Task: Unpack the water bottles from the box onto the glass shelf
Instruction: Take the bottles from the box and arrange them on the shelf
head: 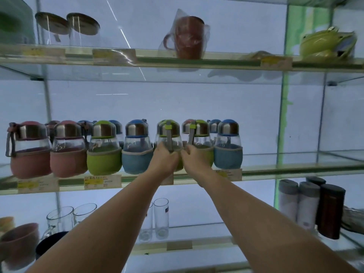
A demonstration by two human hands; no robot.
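- Both hands were up at the middle glass shelf (275, 168), each on a green bottle in the front row; box not in view.
- Left hand (165, 159) held the left green bottle (169, 134) low on its sleeve, fingers curled round it.
- Right hand (194, 160) held the right green bottle (200, 133) the same way, fingers wrapped on the sleeve; fingertips hidden behind the bottles.
- The two bottles stood touching or nearly so, between a blue bottle (136, 146) on the left and another blue bottle (228, 144) on the right.
- Risk: row was packed tight, so a shove sideways could have knocked a blue neighbour or the back-row bottles.
- Risk: bottles sat near the shelf's front edge; letting go while tilted could have tipped one off, and the bodies look like glass.
- Risk: the grey straps hung loose by the fingers and could have snagged on withdrawal.
- Around: pink bottles (29, 150) at far left, wrapped mug (188, 36) above, tumblers (161, 217) and flasks (307, 205) below.
- Free shelf space lay to the right of the row.
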